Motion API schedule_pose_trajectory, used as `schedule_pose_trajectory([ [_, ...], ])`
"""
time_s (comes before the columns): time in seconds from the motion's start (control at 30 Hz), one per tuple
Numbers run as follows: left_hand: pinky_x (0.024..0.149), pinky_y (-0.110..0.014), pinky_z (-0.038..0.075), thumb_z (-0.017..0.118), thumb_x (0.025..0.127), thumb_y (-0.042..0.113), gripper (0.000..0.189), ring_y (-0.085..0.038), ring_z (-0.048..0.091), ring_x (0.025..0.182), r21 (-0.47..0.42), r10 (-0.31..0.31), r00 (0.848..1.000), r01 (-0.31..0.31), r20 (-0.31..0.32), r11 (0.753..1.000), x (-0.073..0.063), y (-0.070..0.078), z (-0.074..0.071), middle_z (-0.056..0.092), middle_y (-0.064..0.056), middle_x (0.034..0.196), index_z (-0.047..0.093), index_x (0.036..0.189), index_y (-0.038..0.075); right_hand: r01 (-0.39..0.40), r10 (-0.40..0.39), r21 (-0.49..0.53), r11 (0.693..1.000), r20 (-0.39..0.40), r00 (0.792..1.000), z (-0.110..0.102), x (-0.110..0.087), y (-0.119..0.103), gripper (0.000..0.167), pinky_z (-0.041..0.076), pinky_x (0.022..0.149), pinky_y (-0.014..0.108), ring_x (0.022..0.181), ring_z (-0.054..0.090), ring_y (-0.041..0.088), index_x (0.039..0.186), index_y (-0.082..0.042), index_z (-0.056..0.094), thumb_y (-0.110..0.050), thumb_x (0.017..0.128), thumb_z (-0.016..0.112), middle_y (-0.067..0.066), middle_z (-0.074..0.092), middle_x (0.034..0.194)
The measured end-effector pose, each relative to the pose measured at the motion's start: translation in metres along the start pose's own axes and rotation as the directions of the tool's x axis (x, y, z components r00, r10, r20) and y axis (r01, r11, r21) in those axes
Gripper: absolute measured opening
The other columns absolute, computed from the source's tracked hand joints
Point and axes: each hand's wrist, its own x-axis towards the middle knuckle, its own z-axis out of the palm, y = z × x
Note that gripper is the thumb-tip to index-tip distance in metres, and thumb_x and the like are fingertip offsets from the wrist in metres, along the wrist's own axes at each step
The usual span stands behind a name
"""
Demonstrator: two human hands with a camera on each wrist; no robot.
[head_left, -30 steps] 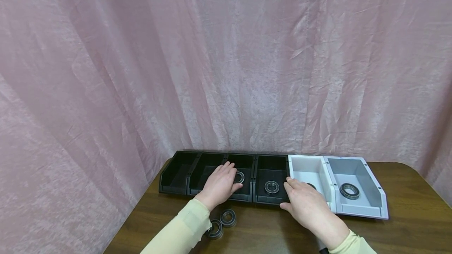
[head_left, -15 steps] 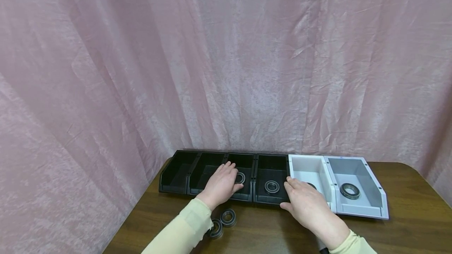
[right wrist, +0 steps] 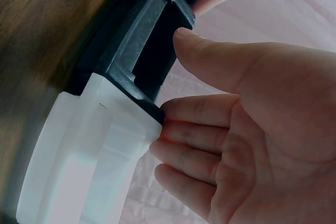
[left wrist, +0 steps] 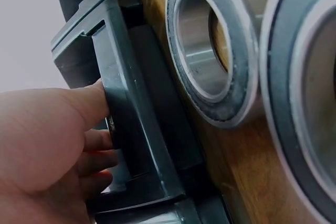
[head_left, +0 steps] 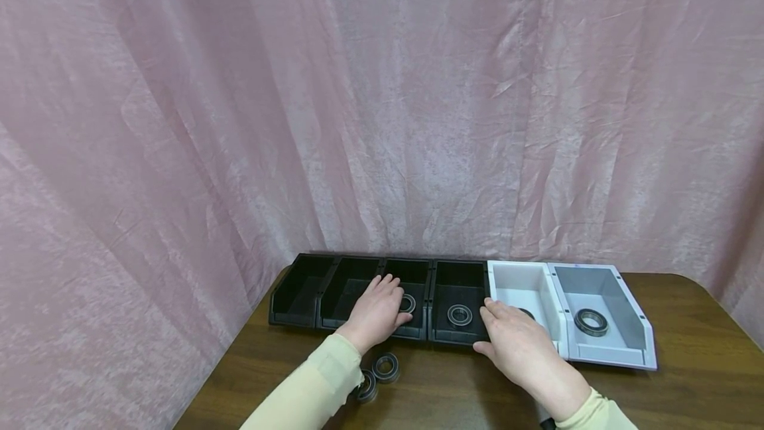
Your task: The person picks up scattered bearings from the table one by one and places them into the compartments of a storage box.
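Observation:
My left hand [head_left: 373, 316] reaches over the third black bin [head_left: 413, 271] from the left, fingers nearly straight. Beside its thumb and forefinger a ball bearing [head_left: 408, 304] shows in that bin, partly covered by the hand. The left wrist view has the fingers [left wrist: 100, 158] inside the bin and the thumb at its front wall. My right hand [head_left: 516, 337] lies with extended fingers at the seam between the fourth black bin [head_left: 456, 277] and the white bin [head_left: 519, 277]. It holds nothing. Another bearing [head_left: 459, 315] lies flat in the fourth black bin.
Two bearings stand before the bins: one [head_left: 385, 367] in full view, one [head_left: 367, 387] partly behind the left sleeve. A grey bin [head_left: 587, 277] at right holds a larger bearing [head_left: 591, 322]. The white bin's bearing [head_left: 526, 314] is mostly hidden. Pink curtains [head_left: 382, 118] hang behind.
My left hand has shifted slightly right, and the bearing beside its thumb has moved a little right and toward me. The right hand stays where it was.

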Motion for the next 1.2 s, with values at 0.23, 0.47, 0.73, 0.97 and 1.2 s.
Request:
schedule_pose_trajectory([
  [0.23, 0.132, -0.051, 0.031, 0.074, 0.106, 0.043, 0.051, -0.034, 0.051, 0.153, 0.015, -0.007, 1.000, 0.006, 0.021, 1.000, 0.003, 0.002, 0.000, 0.063, -0.017, 0.156, 0.073, 0.138, 0.003, -0.004, 0.004, -0.003, 1.000, 0.010, 1.000, -0.001, 0.000, -0.001, 0.064, 0.052, 0.113, 0.057, 0.136, 0.064, 0.046, 0.133, 0.011, 0.071, -0.035, 0.093, 0.089, 0.028, 0.067, 0.144],
  [0.47, 0.132, -0.053, 0.030, 0.075, 0.106, 0.041, 0.051, -0.034, 0.052, 0.153, 0.025, -0.017, 0.999, 0.016, 0.043, 1.000, 0.004, 0.004, -0.003, 0.064, -0.016, 0.155, 0.073, 0.139, 0.003, -0.004, 0.004, -0.007, 1.000, 0.003, 1.000, -0.001, 0.000, -0.001, 0.063, 0.052, 0.113, 0.057, 0.136, 0.064, 0.045, 0.133, 0.011, 0.071, -0.035, 0.093, 0.089, 0.028, 0.068, 0.144],
  [0.73, 0.133, -0.053, 0.027, 0.076, 0.105, 0.043, 0.053, -0.033, 0.051, 0.153, 0.024, -0.054, 0.995, 0.052, 0.082, 0.998, 0.007, 0.007, -0.003, 0.064, -0.015, 0.156, 0.073, 0.141, 0.004, 0.003, -0.003, -0.010, 1.000, -0.001, 1.000, -0.001, 0.000, -0.001, 0.063, 0.052, 0.113, 0.056, 0.135, 0.064, 0.045, 0.132, 0.011, 0.071, -0.034, 0.092, 0.089, 0.028, 0.068, 0.143],
  [0.97, 0.133, -0.053, 0.026, 0.078, 0.103, 0.043, 0.050, -0.032, 0.053, 0.152, 0.031, -0.074, 0.993, 0.071, 0.096, 0.997, 0.011, 0.009, -0.003, 0.067, -0.013, 0.153, 0.075, 0.138, 0.006, 0.006, -0.006, -0.007, 1.000, -0.004, 1.000, 0.000, 0.000, 0.000, 0.063, 0.052, 0.114, 0.057, 0.136, 0.064, 0.046, 0.132, 0.011, 0.071, -0.034, 0.092, 0.089, 0.028, 0.068, 0.143],
  [1.2, 0.133, -0.055, 0.027, 0.083, 0.100, 0.040, 0.045, -0.032, 0.057, 0.148, 0.024, -0.081, 0.992, 0.079, 0.099, 0.997, 0.013, 0.010, -0.004, 0.072, -0.010, 0.146, 0.079, 0.131, 0.008, 0.000, 0.000, -0.002, 1.000, 0.000, 1.000, 0.001, 0.000, -0.001, 0.064, 0.052, 0.113, 0.057, 0.136, 0.064, 0.046, 0.133, 0.011, 0.071, -0.034, 0.092, 0.090, 0.028, 0.067, 0.144],
])
